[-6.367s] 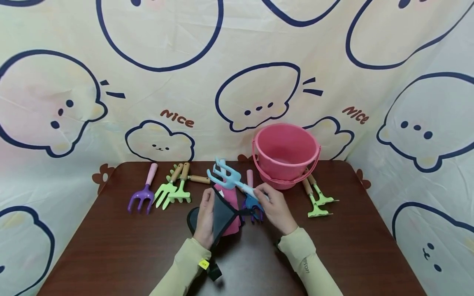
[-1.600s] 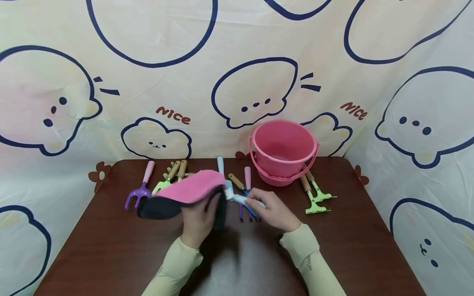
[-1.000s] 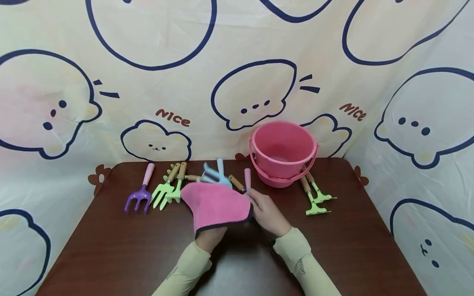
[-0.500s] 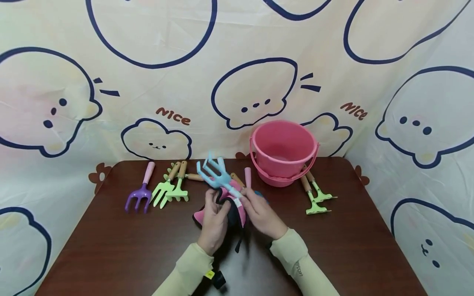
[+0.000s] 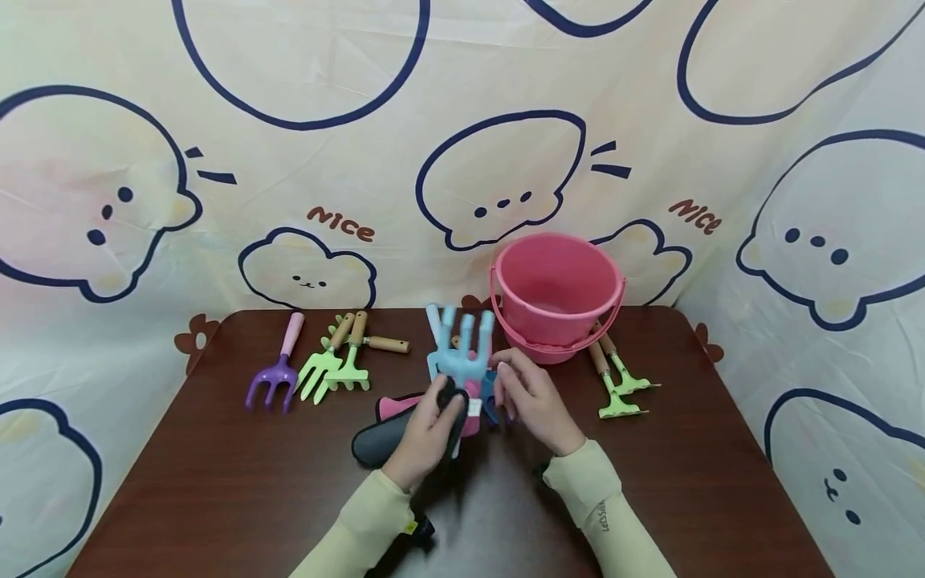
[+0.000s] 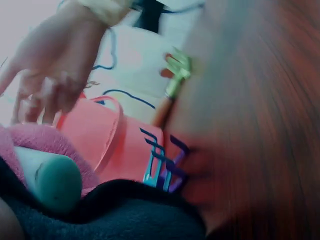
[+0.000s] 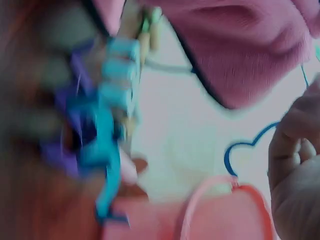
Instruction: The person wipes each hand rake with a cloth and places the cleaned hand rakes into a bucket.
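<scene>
My left hand (image 5: 425,437) grips a pink and dark cloth piece (image 5: 379,441) around the handle of a light-blue fork (image 5: 462,365), whose tines point away from me. In the left wrist view the round handle end (image 6: 59,182) lies against the pink lining (image 6: 45,140), above the dark side. My right hand (image 5: 536,401) hovers just right of the fork with loosely bent fingers, holding nothing. In the right wrist view, blurred, it shows at the right edge (image 7: 300,165), with the pink cloth (image 7: 245,55) above.
A pink bucket (image 5: 556,281) stands at the back. Two green tools (image 5: 614,393) lie to its right. At the left lie a purple fork (image 5: 277,376) and several green tools with wooden handles (image 5: 350,369). A blue rake (image 5: 490,393) lies behind the hands.
My right hand has let go of the light-blue fork and moved slightly right. The fork has turned more upright, and the cloth, pink side out a second ago, now shows its dark side at the left.
</scene>
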Action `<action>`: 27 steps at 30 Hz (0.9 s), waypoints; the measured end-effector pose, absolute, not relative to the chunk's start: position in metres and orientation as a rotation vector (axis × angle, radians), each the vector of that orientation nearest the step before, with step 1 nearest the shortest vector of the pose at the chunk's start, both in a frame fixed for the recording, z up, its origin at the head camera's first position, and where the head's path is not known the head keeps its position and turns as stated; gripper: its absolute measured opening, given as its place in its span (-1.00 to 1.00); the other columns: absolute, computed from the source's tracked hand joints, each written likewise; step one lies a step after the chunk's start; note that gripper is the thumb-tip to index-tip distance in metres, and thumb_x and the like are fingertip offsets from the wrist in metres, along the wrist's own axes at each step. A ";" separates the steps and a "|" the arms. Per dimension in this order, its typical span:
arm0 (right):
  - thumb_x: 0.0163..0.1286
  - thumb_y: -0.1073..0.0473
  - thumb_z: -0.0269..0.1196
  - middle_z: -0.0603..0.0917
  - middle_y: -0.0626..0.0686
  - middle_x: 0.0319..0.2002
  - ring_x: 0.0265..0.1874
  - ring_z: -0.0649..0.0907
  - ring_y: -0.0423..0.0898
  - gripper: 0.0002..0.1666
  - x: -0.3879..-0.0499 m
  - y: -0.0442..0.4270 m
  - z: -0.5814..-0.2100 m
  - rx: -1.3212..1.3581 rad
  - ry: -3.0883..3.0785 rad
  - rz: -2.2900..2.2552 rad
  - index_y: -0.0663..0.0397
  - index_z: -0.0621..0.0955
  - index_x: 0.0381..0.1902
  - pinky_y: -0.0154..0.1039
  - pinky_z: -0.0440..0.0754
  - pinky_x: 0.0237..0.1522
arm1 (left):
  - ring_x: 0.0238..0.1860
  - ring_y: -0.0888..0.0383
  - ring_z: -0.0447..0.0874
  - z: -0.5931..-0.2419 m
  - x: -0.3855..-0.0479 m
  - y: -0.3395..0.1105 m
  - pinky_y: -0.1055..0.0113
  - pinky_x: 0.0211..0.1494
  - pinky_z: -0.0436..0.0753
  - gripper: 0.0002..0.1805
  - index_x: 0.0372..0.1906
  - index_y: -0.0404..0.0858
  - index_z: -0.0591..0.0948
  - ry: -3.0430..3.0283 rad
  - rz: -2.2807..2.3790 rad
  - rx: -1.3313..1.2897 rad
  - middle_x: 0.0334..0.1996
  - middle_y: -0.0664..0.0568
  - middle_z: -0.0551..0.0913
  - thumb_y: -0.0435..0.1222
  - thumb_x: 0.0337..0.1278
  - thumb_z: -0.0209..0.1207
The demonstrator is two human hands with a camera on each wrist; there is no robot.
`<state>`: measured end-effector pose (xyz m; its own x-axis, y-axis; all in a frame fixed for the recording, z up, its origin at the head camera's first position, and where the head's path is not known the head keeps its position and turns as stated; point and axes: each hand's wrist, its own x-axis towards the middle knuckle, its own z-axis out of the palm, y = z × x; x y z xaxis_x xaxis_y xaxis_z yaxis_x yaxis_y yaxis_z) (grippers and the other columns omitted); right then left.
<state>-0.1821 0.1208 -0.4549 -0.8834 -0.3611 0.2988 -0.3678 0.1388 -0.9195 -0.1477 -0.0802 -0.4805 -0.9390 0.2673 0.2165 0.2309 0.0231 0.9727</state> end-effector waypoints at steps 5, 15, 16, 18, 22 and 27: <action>0.67 0.10 0.06 0.48 0.08 -0.60 -0.61 0.46 -0.17 -0.67 -0.181 0.116 -0.455 0.710 -2.389 1.914 0.17 0.58 -0.28 -0.30 0.51 -0.48 | -0.31 0.20 0.52 -0.482 -0.143 -0.076 0.31 -0.20 0.60 -0.81 0.12 -0.16 0.39 2.267 1.813 0.769 -0.27 0.00 0.49 -0.17 0.66 -0.04; 0.63 0.08 0.15 0.51 -0.04 -0.70 -0.71 0.48 -0.16 -0.54 -0.181 0.123 -0.457 0.603 -2.401 1.736 0.02 0.57 -0.57 -0.28 0.51 -0.58 | -0.29 0.24 0.64 -0.489 -0.148 -0.072 0.34 -0.16 0.66 -0.80 0.06 -0.17 0.38 2.268 1.674 0.774 -0.28 0.02 0.56 -0.13 0.64 0.00; 0.63 0.06 0.15 0.51 -0.04 -0.70 -0.72 0.48 -0.16 -0.53 -0.182 0.123 -0.457 0.595 -2.401 1.737 0.02 0.57 -0.57 -0.28 0.51 -0.58 | -0.26 0.24 0.62 -0.489 -0.148 -0.072 0.35 -0.13 0.64 -0.80 0.08 -0.16 0.39 2.305 1.643 0.782 -0.26 0.04 0.56 -0.13 0.64 0.01; 0.63 0.05 0.14 0.51 -0.04 -0.71 -0.72 0.48 -0.15 -0.52 -0.182 0.122 -0.458 0.583 -2.397 1.723 0.02 0.56 -0.57 -0.28 0.50 -0.59 | -0.19 0.22 0.58 -0.488 -0.149 -0.074 0.35 -0.06 0.62 -0.78 0.15 -0.14 0.40 2.382 1.577 0.800 -0.20 0.06 0.57 -0.15 0.63 0.03; 0.63 0.07 0.14 0.50 -0.01 -0.75 -0.74 0.48 -0.16 -0.49 -0.184 0.121 -0.457 0.567 -2.388 1.653 -0.01 0.54 -0.63 -0.28 0.47 -0.59 | -0.01 0.19 0.57 -0.488 -0.149 -0.077 0.25 0.17 0.62 -0.64 0.36 -0.09 0.36 2.414 1.501 0.807 0.05 0.06 0.61 -0.17 0.63 0.03; 0.64 0.05 0.14 0.53 0.13 -0.73 -0.73 0.50 -0.04 -0.48 -0.185 0.123 -0.458 0.537 -2.390 1.686 0.02 0.54 -0.62 -0.27 0.47 -0.58 | 0.05 0.17 0.57 -0.488 -0.150 -0.080 0.19 0.25 0.60 -0.57 0.44 -0.07 0.31 2.384 1.461 0.804 0.13 0.03 0.59 -0.15 0.64 0.01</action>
